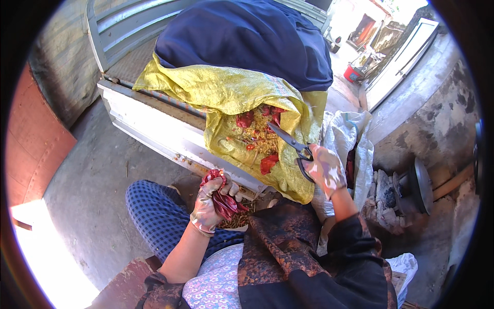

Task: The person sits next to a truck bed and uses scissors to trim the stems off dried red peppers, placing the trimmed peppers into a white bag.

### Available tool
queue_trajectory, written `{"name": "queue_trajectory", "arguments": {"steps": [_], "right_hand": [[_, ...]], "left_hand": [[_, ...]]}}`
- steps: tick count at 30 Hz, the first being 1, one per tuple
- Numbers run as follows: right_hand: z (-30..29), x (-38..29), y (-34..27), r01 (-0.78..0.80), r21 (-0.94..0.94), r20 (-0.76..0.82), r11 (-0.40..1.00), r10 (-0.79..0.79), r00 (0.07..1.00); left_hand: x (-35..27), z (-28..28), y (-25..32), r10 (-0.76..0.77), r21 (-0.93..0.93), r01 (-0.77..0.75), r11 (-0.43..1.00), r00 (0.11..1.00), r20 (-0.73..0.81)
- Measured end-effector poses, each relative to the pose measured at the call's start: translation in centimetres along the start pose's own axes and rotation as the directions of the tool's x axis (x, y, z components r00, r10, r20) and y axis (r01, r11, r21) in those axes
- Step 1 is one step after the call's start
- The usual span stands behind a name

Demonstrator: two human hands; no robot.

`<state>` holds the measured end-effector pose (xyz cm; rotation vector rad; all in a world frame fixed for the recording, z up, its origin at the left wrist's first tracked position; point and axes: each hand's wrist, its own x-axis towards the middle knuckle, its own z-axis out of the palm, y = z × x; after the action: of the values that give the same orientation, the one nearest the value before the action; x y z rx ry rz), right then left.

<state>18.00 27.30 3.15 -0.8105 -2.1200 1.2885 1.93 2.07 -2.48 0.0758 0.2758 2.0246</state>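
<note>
My left hand, in a patterned glove, is closed around a bunch of dried red chili peppers above my lap. In my gloved right hand is a pair of scissors, its dark blades pointing up and left over a yellow woven sack. Loose yellow seeds, stem bits and several red chili pieces lie on the sack's open part. Whether the scissor blades are fully together cannot be told.
A dark blue cloth bundle rests on the sack in a metal truck bed. White woven sacks stand at the right, near a round metal pan or lid. A red bucket is farther back. Plant bits lie on the floor.
</note>
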Motion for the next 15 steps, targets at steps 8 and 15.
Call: {"name": "queue_trajectory", "arguments": {"steps": [8, 15], "right_hand": [[-1.7, 7.2, 7.4, 0.279, -0.530, 0.188, 0.801, -0.210, 0.959], [1.0, 4.3, -3.7, 0.176, -0.535, 0.224, 0.826, -0.062, 0.973]], "left_hand": [[-0.1, -0.2, -0.6, -0.138, -0.070, 0.140, 0.988, 0.990, 0.044], [0.4, -1.4, -1.1, -0.170, -0.127, 0.164, 0.978, 0.984, -0.044]]}}
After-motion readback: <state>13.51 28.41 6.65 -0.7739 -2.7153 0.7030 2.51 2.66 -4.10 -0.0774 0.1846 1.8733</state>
